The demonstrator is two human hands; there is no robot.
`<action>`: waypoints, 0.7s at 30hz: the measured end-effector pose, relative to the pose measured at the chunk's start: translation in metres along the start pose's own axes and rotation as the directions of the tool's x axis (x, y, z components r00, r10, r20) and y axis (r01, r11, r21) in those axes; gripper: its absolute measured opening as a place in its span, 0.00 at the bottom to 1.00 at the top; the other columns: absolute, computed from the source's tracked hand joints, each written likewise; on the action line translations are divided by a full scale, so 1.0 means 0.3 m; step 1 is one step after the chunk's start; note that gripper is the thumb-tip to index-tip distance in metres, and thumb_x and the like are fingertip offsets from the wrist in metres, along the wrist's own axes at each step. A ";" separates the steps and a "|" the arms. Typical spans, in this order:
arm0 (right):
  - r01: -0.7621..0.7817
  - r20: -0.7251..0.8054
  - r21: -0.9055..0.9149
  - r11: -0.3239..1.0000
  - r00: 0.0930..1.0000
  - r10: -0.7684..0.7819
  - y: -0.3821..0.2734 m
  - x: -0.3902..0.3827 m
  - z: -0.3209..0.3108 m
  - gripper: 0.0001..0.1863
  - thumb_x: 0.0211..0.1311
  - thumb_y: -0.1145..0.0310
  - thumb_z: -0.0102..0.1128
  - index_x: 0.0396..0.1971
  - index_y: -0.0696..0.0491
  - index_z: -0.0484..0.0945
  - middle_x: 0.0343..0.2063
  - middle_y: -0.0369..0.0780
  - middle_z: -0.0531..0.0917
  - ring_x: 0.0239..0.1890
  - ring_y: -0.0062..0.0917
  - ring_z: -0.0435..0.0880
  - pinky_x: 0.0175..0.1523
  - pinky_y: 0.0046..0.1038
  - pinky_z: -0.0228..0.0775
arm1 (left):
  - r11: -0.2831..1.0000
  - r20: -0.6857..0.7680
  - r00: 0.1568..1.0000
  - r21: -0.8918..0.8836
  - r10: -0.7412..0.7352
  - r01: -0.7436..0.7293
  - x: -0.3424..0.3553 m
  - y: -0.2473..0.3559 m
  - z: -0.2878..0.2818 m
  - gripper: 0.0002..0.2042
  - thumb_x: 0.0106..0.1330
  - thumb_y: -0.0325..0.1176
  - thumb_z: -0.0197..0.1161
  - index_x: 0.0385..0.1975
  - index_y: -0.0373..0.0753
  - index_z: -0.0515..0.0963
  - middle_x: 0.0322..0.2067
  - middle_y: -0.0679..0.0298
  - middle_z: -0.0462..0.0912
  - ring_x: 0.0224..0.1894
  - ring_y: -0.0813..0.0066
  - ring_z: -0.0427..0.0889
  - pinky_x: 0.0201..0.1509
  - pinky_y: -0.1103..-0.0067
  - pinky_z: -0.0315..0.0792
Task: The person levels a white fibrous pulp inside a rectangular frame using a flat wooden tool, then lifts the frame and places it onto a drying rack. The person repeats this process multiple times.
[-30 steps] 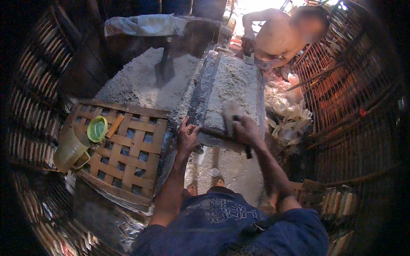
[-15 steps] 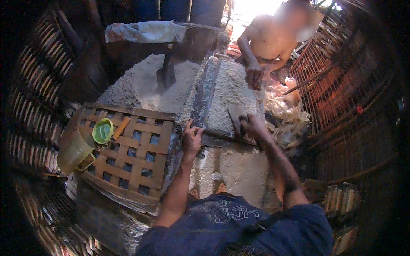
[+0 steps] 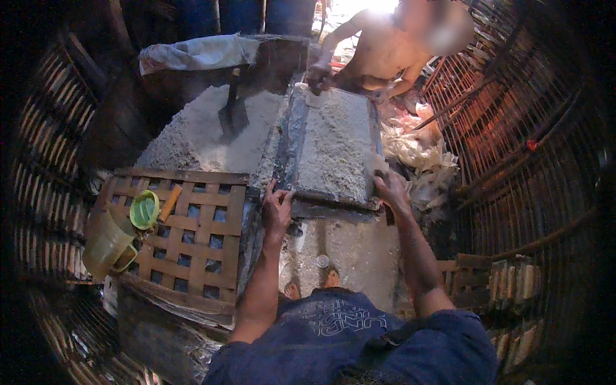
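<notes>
A shallow rectangular tray point(image 3: 289, 144) of damp, crumbly white material point(image 3: 335, 144) lies in front of me. My left hand point(image 3: 277, 208) is at its near left corner, thumb and forefinger apart, with nothing seen between them. At the right rim, my right hand point(image 3: 391, 190) is closed round a flat scraper point(image 3: 376, 165), whose pale blade is blurred. Across the tray, a co-worker's hand point(image 3: 319, 76) holds a flat blade point(image 3: 315, 100) at the far left corner. The co-worker's other hand point(image 3: 380, 96) is by the far right corner.
To the left, a white heap point(image 3: 192, 131) has a shovel point(image 3: 233, 115) standing in it. A slatted wooden lattice point(image 3: 199, 256) bears a green strainer point(image 3: 145, 210) and a yellowish jug point(image 3: 109, 240). Crumpled plastic sacks point(image 3: 420, 151) lie right of the tray. Slatted walls point(image 3: 513, 128) enclose both sides.
My right hand has moved the scraper from the material's near part to the right rim. The co-worker's hand has crossed from the right side to the far left corner. The near material looks flatter.
</notes>
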State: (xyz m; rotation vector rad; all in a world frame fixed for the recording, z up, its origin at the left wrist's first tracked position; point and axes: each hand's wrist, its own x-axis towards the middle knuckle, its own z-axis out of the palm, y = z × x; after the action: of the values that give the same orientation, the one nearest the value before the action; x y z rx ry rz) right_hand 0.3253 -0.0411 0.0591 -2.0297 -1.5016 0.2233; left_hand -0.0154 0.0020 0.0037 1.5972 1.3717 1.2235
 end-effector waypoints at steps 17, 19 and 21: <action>-0.027 0.241 0.196 0.980 0.970 -0.022 -0.142 -0.215 -0.078 0.17 0.60 0.62 0.59 0.48 0.50 0.75 0.35 0.48 0.84 0.38 0.45 0.83 0.41 0.41 0.74 | 0.999 -0.028 0.999 -0.018 0.042 -0.043 0.037 -0.063 0.064 0.10 0.64 0.33 0.64 0.31 0.31 0.81 0.62 0.46 0.68 0.60 0.53 0.72 0.58 0.68 0.68; -0.262 0.325 0.349 0.900 0.934 0.146 0.084 -0.213 -0.128 0.17 0.60 0.64 0.60 0.47 0.53 0.76 0.33 0.45 0.84 0.34 0.35 0.84 0.39 0.35 0.75 | 0.999 -0.024 0.998 -0.005 0.052 -0.052 0.035 -0.034 0.063 0.10 0.64 0.33 0.64 0.31 0.31 0.81 0.61 0.46 0.69 0.58 0.54 0.74 0.58 0.69 0.68; -0.060 0.356 0.017 0.998 0.933 0.050 0.086 -0.191 -0.225 0.16 0.59 0.66 0.60 0.46 0.55 0.77 0.32 0.43 0.84 0.32 0.28 0.83 0.37 0.32 0.75 | 0.999 -0.031 1.000 -0.053 -0.003 0.002 0.035 -0.114 0.051 0.10 0.64 0.33 0.64 0.31 0.31 0.81 0.61 0.48 0.70 0.56 0.57 0.76 0.57 0.70 0.69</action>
State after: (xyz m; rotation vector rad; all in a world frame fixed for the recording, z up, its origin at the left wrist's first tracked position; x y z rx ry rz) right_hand 0.3579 -0.1225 0.0874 -2.0903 -1.6413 0.6623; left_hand -0.0122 0.0203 -0.0306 1.5452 1.3488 1.2781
